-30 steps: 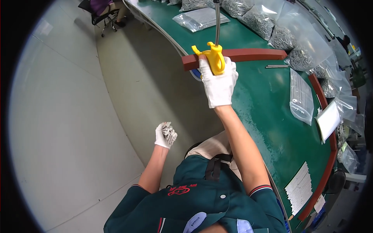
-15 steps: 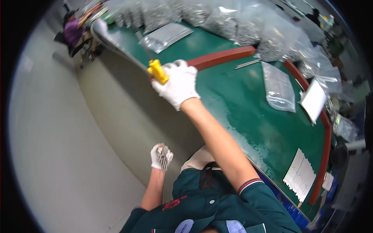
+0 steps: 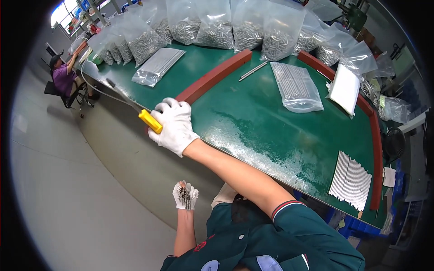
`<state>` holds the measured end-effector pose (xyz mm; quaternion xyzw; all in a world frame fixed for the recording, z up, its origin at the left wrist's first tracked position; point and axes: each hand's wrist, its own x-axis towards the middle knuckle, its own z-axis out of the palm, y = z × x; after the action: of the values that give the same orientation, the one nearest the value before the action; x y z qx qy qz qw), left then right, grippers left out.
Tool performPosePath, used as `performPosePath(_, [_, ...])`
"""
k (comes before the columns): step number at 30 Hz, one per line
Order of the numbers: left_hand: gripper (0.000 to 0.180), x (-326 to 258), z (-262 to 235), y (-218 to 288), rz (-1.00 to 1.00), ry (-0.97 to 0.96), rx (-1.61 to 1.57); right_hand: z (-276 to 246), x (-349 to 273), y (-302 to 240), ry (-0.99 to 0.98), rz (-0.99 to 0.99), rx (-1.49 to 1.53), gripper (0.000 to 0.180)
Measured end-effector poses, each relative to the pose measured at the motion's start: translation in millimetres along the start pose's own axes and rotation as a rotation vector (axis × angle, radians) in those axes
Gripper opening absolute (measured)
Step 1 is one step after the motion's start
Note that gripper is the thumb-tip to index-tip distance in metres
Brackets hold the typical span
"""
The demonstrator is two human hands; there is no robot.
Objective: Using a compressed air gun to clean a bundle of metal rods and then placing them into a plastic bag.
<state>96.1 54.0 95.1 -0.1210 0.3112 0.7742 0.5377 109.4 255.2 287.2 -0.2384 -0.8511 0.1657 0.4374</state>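
Observation:
My left hand (image 3: pixel 192 200), white-gloved, hangs low beside the table with its fingers closed around a bunch of thin metal pieces (image 3: pixel 184 197). Farther forward, my right hand (image 3: pixel 174 126), also gloved, is closed on a yellow-handled tool (image 3: pixel 150 121), whose narrow grey shaft points away to the far left. That hand sits over the near end of a red bar (image 3: pixel 212 81) at the table's edge; whether it also grips the bar I cannot tell.
On the green table (image 3: pixel 271 126) lie a clear bag of rods (image 3: pixel 296 86), two loose rods (image 3: pixel 253 71), another rod packet (image 3: pixel 159 65) and a row of pale rods (image 3: pixel 350 183). Plastic bags of metal pieces (image 3: pixel 217 34) line the back. A seated person (image 3: pixel 64 79) is far left.
My view has shifted, so the table and its bags appear more fully. My right hand still holds the tool at the bar's end, and my left still holds the metal pieces.

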Motion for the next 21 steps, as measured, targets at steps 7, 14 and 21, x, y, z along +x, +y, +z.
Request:
performPosePath(7, [0.029, 1.7, -10.7, 0.6, -0.027, 0.036, -0.033, 4.8, -6.2, 1.7, 0.045, 0.074, -0.064, 0.048])
performPosePath(14, [0.026, -7.8, 6.3, 1.3, -0.017, 0.130, -0.054, 4.3, -8.1, 2.9, 0.046, 0.056, -0.115, 0.058])
performPosePath(21, [0.026, -10.5, 8.3, -0.8, -0.024, 0.093, -0.020, 2.3, -10.6, 4.8, 0.059, 0.032, -0.103, 0.063])
